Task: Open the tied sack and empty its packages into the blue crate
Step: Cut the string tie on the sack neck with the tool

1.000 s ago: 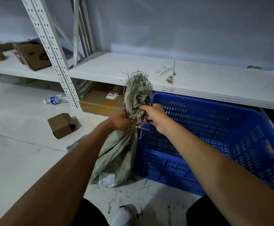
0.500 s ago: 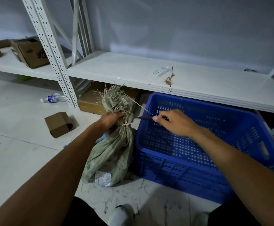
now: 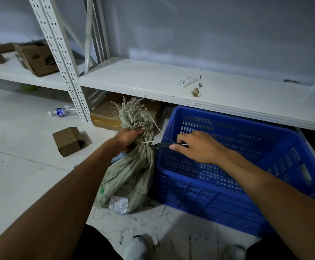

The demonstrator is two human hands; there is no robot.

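Sack (image 3: 132, 177) stands on the floor against the blue crate (image 3: 246, 166); left hand (image 3: 128, 137) clamped on its neck, right hand (image 3: 198, 147) gripping a cutter (image 3: 164, 145) that could slip toward fingers

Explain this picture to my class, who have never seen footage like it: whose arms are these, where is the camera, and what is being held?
There is no machine here. The camera sits on a person's head and looks down, so the two arms are the wearer's own. The left hand grips the gathered neck of a grey-green sack standing on the floor. The right hand holds a slim black cutter, its tip at the sack's tie. Beside the sack is a blue crate, with nothing visible inside. Behind them runs a white shelf; a small box and a bottle lie on the floor.
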